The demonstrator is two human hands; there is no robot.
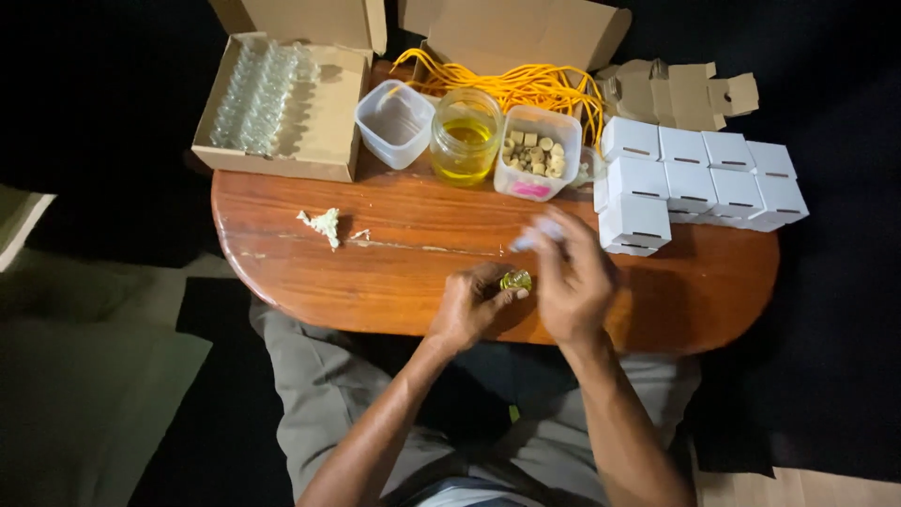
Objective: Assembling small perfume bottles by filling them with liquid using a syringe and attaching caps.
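The left hand (469, 305) pinches 1 small glass vial of yellow liquid (515, 280) between thumb and fingertips, just above the table edge (375, 324). The right hand (572, 282) curls over it, fingers closed on a blurred pale scrap (535, 233). Best done, I judge, with the vial upright and steady.

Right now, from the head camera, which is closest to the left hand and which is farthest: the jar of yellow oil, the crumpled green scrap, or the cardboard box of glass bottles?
From the left hand:
1. Jar of yellow oil, straight behind it, mid-table.
2. Crumpled green scrap, off to the left on the wood.
3. Cardboard box of glass bottles, far back-left corner.
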